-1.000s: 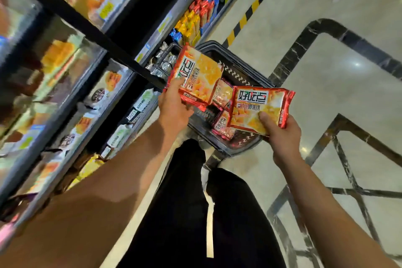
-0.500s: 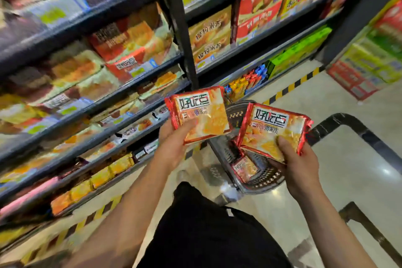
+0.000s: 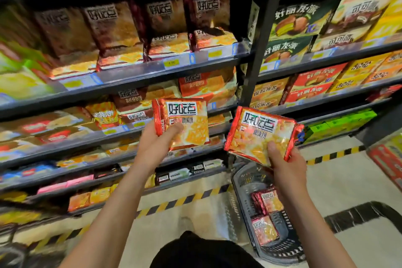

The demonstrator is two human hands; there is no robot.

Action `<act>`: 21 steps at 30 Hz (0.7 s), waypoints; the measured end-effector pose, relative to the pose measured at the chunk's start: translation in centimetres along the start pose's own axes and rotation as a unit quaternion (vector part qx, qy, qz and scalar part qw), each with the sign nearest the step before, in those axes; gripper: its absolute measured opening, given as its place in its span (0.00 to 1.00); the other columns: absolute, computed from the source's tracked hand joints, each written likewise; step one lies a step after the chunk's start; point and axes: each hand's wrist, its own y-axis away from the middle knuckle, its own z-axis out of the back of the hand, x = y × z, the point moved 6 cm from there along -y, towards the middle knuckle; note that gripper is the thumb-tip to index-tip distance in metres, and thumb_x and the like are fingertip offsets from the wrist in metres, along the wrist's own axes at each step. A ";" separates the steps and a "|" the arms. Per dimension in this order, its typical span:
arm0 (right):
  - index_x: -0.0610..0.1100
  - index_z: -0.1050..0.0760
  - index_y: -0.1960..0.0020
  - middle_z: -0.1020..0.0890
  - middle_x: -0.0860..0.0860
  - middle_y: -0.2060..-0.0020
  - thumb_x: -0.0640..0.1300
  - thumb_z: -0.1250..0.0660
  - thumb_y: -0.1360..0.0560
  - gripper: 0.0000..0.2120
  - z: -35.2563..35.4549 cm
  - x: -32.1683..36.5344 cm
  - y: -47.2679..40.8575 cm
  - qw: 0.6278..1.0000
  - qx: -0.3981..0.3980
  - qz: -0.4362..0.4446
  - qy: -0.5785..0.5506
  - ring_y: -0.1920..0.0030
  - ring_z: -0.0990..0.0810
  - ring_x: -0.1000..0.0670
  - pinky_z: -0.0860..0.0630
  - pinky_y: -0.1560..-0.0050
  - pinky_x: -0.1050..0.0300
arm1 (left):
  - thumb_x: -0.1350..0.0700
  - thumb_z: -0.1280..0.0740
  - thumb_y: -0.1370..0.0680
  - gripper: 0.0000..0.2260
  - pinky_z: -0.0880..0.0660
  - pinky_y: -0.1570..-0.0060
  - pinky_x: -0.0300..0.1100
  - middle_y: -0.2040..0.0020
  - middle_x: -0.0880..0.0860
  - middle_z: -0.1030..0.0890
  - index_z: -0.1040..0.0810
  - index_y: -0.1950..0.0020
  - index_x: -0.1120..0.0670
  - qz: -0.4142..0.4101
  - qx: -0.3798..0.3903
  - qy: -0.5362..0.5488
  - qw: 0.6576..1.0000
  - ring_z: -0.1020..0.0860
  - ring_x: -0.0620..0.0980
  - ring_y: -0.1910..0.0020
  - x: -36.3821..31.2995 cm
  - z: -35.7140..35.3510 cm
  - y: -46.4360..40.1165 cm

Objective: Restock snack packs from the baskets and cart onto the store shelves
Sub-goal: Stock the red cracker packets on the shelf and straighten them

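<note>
- Head view, left hand [image 3: 155, 148]: raised in front of the middle shelves, thumb curled over the front of a red-and-orange snack pack [image 3: 181, 123], fingers hidden behind it; the pack is upright, label facing the camera.
- Head view, right hand [image 3: 285, 164]: thumb pressed on the lower front of a second snack pack [image 3: 260, 134] of the same print, fingers wrapped behind; the pack tilts slightly, its right end lower. It sits just right of the first pack, apart from it.
- Basket [image 3: 243, 183]: dark plastic, on the floor below the right hand, near the shelf foot; it holds two more packs [image 3: 266, 215] of the same red kind, one beyond the other.
- Shelves [image 3: 139, 76]: dark metal, several tiers, filling the left and far side; an upright post [image 3: 258, 45] splits them into two bays.
- Upper left tier: a row of matching brown-and-orange packs [image 3: 165, 28], standing, behind a price strip; heavily blurred toward the left.
- Right bay: green, yellow and red boxes [image 3: 304, 28] stacked on the tiers.
- Floor [image 3: 348, 180]: pale tile, with a yellow-and-black striped line [image 3: 182, 202] along the shelf foot.
- Near edge: dark clothing [image 3: 195, 252] of the person.
</note>
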 end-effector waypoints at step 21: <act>0.46 0.21 0.41 0.12 0.52 0.50 0.42 0.24 0.24 0.13 -21.1 13.3 -6.7 0.989 0.068 0.127 0.033 0.49 0.13 0.52 0.18 0.47 0.53 | 0.48 0.27 0.22 0.05 0.25 0.56 0.38 0.57 0.40 0.17 0.23 0.53 0.41 -0.160 -0.099 -0.094 0.978 0.20 0.37 0.57 -4.6 15.2 -12.8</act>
